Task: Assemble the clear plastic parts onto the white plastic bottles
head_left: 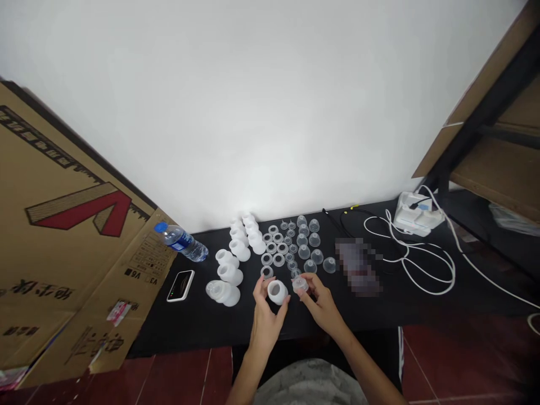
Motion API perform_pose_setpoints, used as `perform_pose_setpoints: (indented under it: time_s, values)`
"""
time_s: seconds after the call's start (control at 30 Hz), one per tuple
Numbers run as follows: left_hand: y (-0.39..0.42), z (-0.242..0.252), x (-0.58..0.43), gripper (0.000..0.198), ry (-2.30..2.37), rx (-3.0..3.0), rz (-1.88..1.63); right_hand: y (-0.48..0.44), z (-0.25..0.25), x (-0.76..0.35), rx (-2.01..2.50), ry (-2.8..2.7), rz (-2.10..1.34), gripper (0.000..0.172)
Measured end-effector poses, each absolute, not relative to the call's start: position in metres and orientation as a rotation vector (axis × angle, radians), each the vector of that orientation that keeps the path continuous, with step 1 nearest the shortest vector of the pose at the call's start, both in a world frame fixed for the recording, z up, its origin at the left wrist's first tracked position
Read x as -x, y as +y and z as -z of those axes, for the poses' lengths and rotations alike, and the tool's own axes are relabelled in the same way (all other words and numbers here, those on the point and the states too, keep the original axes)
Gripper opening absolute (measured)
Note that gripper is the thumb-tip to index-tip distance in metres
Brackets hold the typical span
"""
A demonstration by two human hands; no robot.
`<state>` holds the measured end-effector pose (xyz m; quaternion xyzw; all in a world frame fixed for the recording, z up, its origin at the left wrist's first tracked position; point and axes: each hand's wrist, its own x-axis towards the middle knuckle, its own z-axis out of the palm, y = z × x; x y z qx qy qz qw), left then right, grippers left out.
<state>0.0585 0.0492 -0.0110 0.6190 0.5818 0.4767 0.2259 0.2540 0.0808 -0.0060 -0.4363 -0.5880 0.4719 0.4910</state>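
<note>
My left hand is closed around a white round cup-shaped part whose opening faces me. My right hand pinches a small clear plastic piece just right of the white part. Both hands hover over the front of a black table. Behind them lie rows of white parts, clear rings and clear domed caps.
A large cardboard box leans at the left. A water bottle lies beside it, and a phone rests on the table. White cables and a white charger block sit at the right, under a wooden shelf.
</note>
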Motion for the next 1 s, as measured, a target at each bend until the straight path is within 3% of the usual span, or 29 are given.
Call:
perform_pose_setpoints:
  time_s: [0.17, 0.27, 0.47, 0.73, 1.0]
  values:
    - [0.045, 0.009, -0.059, 0.046, 1.614, -1.639, -1.14, 0.08, 0.004, -0.256, 1.008, -1.359, -1.23, 0.033]
    - [0.047, 0.001, -0.055, 0.039, 1.531, -1.685, -1.16, 0.08, 0.004, -0.256, 1.001, -1.295, -1.26, 0.036]
    - [0.049, 0.008, -0.049, 0.048, 1.471, -1.464, -1.311, 0.085, 0.01, -0.257, 0.95, -1.148, -1.305, 0.046]
    - [0.069, 0.008, -0.025, 0.051, 1.316, -1.235, -1.296, 0.087, 0.007, -0.255, 0.858, -1.04, -1.382, 0.036]
    - [0.085, 0.012, -0.021, 0.052, 1.311, -1.211, -1.388, 0.09, 0.01, -0.257, 0.934, -1.088, -1.268, 0.039]
